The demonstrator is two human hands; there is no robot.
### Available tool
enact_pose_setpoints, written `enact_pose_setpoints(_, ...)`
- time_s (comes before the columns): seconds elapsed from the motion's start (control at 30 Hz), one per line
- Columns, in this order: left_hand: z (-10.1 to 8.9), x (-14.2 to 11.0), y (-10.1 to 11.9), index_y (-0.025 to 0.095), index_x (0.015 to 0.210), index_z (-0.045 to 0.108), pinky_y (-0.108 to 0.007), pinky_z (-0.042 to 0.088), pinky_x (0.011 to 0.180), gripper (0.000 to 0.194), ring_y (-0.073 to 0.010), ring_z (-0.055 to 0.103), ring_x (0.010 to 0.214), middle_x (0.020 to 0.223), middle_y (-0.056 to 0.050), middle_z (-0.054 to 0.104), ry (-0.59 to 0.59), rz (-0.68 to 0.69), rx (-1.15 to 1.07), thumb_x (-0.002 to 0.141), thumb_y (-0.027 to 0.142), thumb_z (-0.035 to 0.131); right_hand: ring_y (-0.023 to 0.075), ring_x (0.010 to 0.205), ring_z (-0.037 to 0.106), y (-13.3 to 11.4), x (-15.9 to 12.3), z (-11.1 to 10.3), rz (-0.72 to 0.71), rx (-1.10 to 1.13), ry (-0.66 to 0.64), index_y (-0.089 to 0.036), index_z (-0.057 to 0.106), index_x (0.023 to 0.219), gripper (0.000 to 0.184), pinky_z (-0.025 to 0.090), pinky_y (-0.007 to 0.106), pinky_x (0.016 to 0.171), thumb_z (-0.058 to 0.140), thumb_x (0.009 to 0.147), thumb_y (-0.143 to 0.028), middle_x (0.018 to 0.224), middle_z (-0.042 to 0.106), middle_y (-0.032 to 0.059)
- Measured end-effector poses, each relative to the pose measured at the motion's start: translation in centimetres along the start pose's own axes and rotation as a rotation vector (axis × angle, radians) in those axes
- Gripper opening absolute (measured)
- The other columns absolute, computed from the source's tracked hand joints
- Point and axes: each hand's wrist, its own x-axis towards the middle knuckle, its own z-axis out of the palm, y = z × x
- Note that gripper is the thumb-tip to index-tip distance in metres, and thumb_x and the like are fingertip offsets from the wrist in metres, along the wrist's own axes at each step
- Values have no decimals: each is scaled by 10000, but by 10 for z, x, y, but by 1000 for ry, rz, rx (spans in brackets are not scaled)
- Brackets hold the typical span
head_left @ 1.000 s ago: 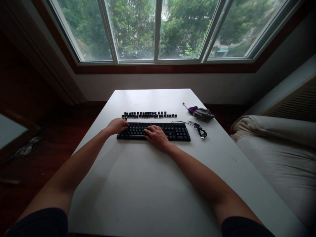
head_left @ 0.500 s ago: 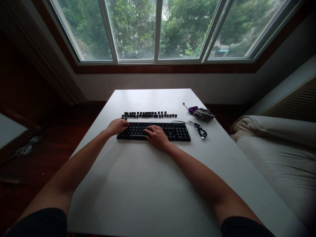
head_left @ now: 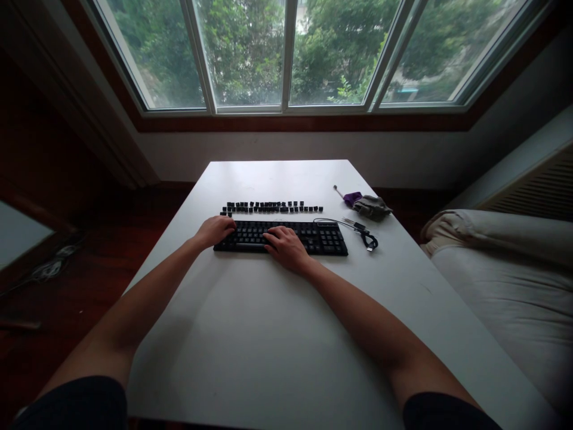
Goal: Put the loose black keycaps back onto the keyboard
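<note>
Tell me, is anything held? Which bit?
The right hand lies on the keyboard, no grip visible; whether the left hand grips the left end is unclear.

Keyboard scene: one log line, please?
left hand: at keyboard, left end; right hand: on keyboard, middle; black keycaps: beyond keyboard; cable: right

White table before you, with the items lying on its top.
On the table [head_left: 250, 334], the black keyboard [head_left: 250, 235] lies crosswise to you; beyond it, small dark keycaps [head_left: 273, 207] form uneven rows. To your right, a bundled black cable [head_left: 369, 242] lies beside the keyboard; farther back, a crumpled grey cloth [head_left: 372, 206] touches a purple piece [head_left: 352, 199].
</note>
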Motion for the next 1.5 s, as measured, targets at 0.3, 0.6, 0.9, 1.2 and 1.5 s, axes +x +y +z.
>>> enact_pose_setpoints(0.3, -8, 12, 2, 265, 947, 752, -308, 479, 763, 172, -225, 671, 893, 968, -27, 749, -100, 23, 41, 841, 317, 628, 288, 1245, 500, 0, 0, 0, -3, -7, 5, -213, 639, 1334, 385, 402, 472, 1065, 584, 984, -363, 1321, 608, 131)
enact_pose_setpoints(0.6, 2, 5, -8, 272, 975, 749, -287, 483, 772, 195, -196, 671, 883, 968, -4, 754, -88, -12, -60, 852, 332, 610, 287, 1235, 506, 1, -1, 2, -14, -14, 13, -208, 643, 1324, 380, 407, 464, 1057, 578, 989, -374, 1309, 613, 127)
enact_pose_setpoints(0.9, 10, 12, -25, 236, 999, 742, -331, 503, 826, 229, -207, 633, 892, 973, -38, 714, 199, -116, -125, 896, 320, 555, 289, 1233, 503, 2, 0, 3, -21, -15, 19, -200, 641, 1323, 382, 411, 463, 1050, 579, 989, -374, 1303, 614, 131)
enact_pose_setpoints(1.2, 20, 46, -48, 256, 1032, 747, -419, 466, 951, 228, -292, 532, 1097, 1119, -87, 642, 197, -101, 136, 846, 239, 616, 285, 1230, 508, 2, -1, 2, -21, -7, 14, -212, 642, 1324, 378, 411, 466, 1049, 588, 985, -368, 1304, 615, 130)
enact_pose_setpoints(1.5, 26, 61, -60, 263, 985, 758, -410, 452, 939, 187, -291, 530, 1068, 1091, -81, 652, 131, -39, 193, 835, 296, 651, 287, 1239, 504, 2, 0, 1, -22, 11, 12, -213, 640, 1327, 380, 408, 469, 1051, 597, 980, -361, 1308, 612, 133)
